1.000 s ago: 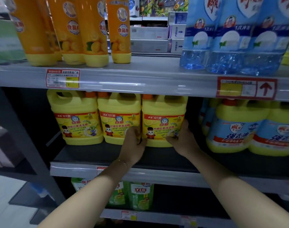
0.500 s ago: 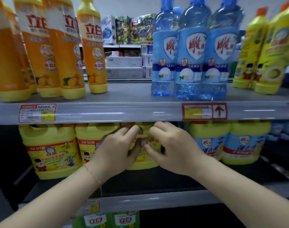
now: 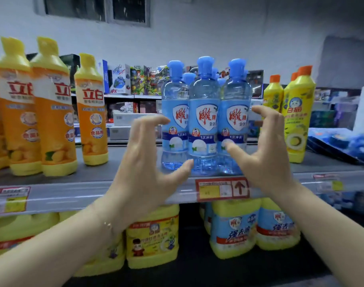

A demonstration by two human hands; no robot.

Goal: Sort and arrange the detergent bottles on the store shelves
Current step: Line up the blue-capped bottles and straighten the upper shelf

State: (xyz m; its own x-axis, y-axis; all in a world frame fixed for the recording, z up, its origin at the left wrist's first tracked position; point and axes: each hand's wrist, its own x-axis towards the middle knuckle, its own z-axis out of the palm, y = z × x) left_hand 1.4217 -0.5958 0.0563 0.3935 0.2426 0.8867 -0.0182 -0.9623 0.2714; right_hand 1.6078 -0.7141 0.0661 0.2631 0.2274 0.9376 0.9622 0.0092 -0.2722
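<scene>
While both hands hang spread in front of the upper grey metal shelf (image 3: 94, 189), the step in hand looks to be squaring up the cluster of clear blue plastic detergent bottles with blue caps (image 3: 204, 121), which stands on that shelf directly above the red price tag with the black arrow (image 3: 222, 189). The left hand (image 3: 143, 162) is open, fingers curled like a claw, just left of the cluster; its thumb tip lies before the base of the leftmost bottle, though whether it touches cannot be told. The right hand (image 3: 268, 150) is likewise open and grips nothing, its fingers arched at the right flank of the cluster and its thumb pointing across the lower label of the rightmost bottle. Left of the tag, well apart from it, stand the orange squeeze bottles with yellow caps (image 3: 52, 112); right of it stand the yellow bottles with orange caps (image 3: 297, 112). Below the tag, on the lower shelf, sit the squat yellow jugs with blue labels (image 3: 253, 226) and, to their left, a yellow jug with a cartoon label (image 3: 153, 237).

The next move probably calls for closing both palms on the outer bottles together, with even pressure low on the bodies, since tall slim bottles tip easily, and then sliding the group as one to line up with the shelf's front edge.
</scene>
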